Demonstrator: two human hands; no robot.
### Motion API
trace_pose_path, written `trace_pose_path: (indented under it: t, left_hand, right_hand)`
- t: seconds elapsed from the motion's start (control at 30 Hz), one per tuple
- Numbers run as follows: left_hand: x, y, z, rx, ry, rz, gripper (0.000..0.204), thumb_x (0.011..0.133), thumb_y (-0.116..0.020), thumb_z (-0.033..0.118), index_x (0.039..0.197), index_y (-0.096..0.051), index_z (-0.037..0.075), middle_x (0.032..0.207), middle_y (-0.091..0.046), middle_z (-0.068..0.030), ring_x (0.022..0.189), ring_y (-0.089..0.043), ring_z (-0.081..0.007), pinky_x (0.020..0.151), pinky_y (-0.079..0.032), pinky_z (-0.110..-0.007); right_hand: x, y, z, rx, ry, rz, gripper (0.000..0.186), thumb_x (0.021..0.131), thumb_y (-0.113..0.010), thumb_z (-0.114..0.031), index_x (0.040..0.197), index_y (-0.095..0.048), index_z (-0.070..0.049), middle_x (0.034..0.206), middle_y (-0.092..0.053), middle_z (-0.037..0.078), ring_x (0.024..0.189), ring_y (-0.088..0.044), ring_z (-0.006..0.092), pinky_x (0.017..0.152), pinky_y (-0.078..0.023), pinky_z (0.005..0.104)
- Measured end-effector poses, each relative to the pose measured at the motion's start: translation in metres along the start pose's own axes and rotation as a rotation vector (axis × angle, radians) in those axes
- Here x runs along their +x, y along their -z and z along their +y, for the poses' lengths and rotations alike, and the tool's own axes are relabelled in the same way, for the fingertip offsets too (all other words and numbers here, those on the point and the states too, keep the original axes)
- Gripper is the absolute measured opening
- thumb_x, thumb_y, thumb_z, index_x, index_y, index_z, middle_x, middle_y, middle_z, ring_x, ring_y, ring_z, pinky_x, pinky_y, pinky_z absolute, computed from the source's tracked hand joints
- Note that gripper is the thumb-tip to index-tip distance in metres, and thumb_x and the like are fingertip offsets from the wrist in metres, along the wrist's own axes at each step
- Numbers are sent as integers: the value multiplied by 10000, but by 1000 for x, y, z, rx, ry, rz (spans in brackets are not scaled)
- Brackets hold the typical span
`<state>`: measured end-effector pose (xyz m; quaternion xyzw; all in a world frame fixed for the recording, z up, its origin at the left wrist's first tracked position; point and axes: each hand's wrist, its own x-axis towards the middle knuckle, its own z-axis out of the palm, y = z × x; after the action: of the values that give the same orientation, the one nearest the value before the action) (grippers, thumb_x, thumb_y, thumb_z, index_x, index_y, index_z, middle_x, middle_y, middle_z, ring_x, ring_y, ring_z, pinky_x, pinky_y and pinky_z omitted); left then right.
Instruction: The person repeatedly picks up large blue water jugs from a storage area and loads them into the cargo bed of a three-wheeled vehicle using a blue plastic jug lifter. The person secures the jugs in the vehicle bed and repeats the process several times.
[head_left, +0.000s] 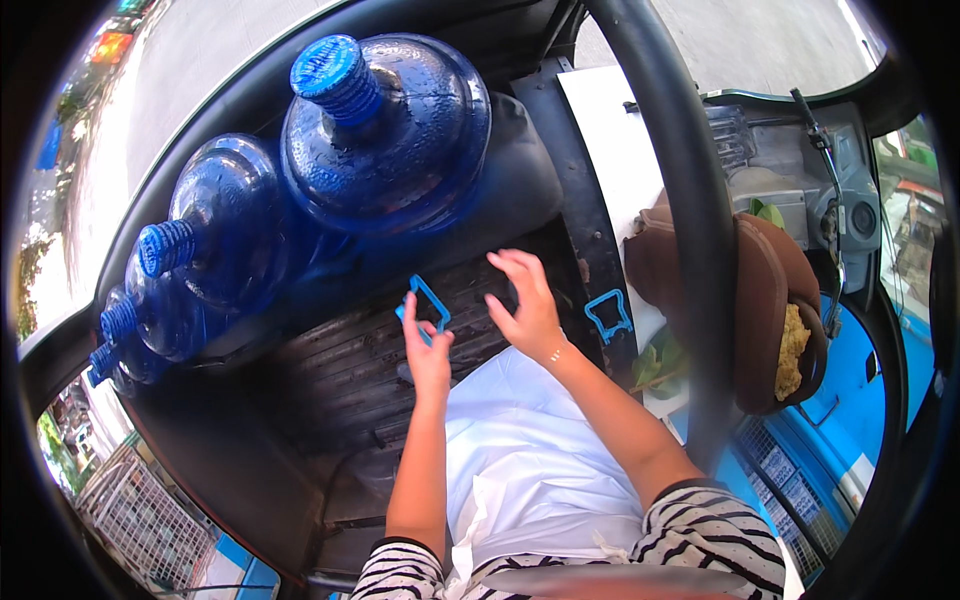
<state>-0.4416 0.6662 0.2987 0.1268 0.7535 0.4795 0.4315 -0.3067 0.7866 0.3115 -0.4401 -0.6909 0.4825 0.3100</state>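
Observation:
My left hand [429,355] has its fingers and thumb around a small blue plastic bottle handle [436,302], a looped frame shape. To its right, my right hand [531,310] is open, with thumb and fingers apart and slightly curled and nothing between them. A second blue plastic handle [609,318] lies by the dark metal edge beyond the right wrist. The nearest large blue water bottle [410,150] stands ahead of my hands, its capped neck tilted left and droplets on its shoulder. Another blue water bottle [225,225] sits left of it, also capped.
More blue bottles [165,310] line the far left side of the dark ribbed cargo bed [330,370]. A black frame bar [680,140] rises at right, beside a torn brown seat [775,290] with exposed foam. Leaves [660,365] lie near it.

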Motion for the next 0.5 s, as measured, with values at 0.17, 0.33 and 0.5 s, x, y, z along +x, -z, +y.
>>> trace_pose_path:
  t: [0.17,0.33,0.5]
  left_hand:
    - [-62,-9,-24,197,27,-26,915,710,-588,-59,1496,-183,175,863,-454,-27,683,-451,-112,629,-430,-233]
    - [-98,-23,-64,164,237,-88,870,744,-613,-24,1478,-168,122,914,-504,-68,772,-517,-156,719,-452,-267]
    - [-130,-16,-105,113,365,-297,526,803,-581,71,1305,-426,60,842,-527,-32,773,-530,-153,729,-448,-281]
  right_hand:
    - [-98,99,32,-355,-200,-53,483,732,-631,22,1198,-553,-82,1198,-454,178,1094,-507,337,935,-435,381]
    - [-198,204,22,-876,-329,141,381,755,-604,9,1131,-567,-43,1160,-449,189,1032,-497,349,904,-425,411]
    - [-297,250,28,-1191,-317,329,480,799,-635,-100,1257,-496,-60,1316,-398,212,1235,-394,398,1018,-314,484]
